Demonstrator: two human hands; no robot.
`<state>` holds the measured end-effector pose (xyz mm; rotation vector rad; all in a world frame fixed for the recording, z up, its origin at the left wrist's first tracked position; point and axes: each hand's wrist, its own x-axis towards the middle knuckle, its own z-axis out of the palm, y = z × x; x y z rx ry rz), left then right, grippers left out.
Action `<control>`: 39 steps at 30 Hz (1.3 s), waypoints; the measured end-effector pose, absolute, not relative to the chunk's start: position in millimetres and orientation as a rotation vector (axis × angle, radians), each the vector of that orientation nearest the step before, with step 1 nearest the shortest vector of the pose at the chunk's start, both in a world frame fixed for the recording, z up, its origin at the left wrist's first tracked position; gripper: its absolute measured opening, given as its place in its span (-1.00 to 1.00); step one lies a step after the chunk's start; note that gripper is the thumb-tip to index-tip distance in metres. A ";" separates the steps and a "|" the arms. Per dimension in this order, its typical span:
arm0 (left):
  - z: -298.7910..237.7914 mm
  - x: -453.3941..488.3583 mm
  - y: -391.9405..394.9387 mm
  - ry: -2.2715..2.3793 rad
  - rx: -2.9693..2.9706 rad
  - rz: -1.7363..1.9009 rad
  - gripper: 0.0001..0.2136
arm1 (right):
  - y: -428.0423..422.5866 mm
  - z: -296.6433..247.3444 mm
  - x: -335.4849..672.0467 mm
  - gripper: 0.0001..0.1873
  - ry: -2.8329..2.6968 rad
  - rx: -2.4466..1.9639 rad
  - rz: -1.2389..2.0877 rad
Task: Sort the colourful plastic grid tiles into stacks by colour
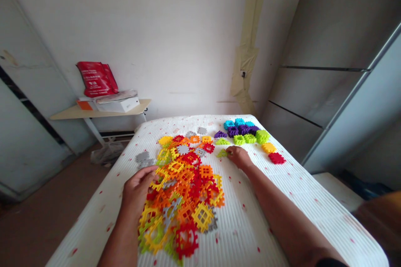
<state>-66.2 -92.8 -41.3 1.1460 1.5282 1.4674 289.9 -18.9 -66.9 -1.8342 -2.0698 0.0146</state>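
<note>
My right hand (238,157) is pinching a lime-green plastic waffle block (222,154) in a narrow grip, with the piece poking out past my fingertips to the left, low over the ribbed white mattress (250,227). A narrow pinch at one edge is working well here, because it is taking only this piece and not dragging its neighbours along.

My left hand (137,190) is lying wide and curved, its fingers reaching across the near edge of the heap of plastic waffle blocks (184,194). It is not visibly holding anything, though the palm is hiding whatever sits right under it, so I am only fairly sure. Resting that hand lightly is the better way, since pressing down could shift the tangled pieces.

The heap is spreading out between my two hands, mostly red, orange and yellow, with some grey and green mixed in. Just beyond my left hand, grey blocks (143,159) are lying at the heap's edge. Past my right hand, blocks are sitting in tidy colour groups: cyan blocks (230,124), purple blocks (233,132), green blocks (250,138), yellow blocks (268,147) and red blocks (277,158). Well beyond the mattress, a folding table (69,112) is carrying a white box (120,104) and a red bag (97,78).
</note>
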 end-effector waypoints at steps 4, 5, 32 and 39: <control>-39.5 -65.4 -93.1 1.536 1.155 1.442 -0.57 | -6.2 -58.7 293.3 -0.72 -1.995 -1.820 -0.033; -39.3 -65.6 -93.1 1.543 1.155 1.426 -0.56 | -1.2 -55.9 294.2 -0.72 -1.973 -1.818 -0.048; -35.3 -63.0 -93.7 1.609 1.163 1.397 -0.55 | 39.7 -54.7 292.5 -0.74 -1.975 -1.939 -0.108; -38.7 -65.0 -92.6 1.586 1.154 1.391 -0.57 | 39.2 -51.2 286.7 -0.76 -1.980 -1.967 -0.125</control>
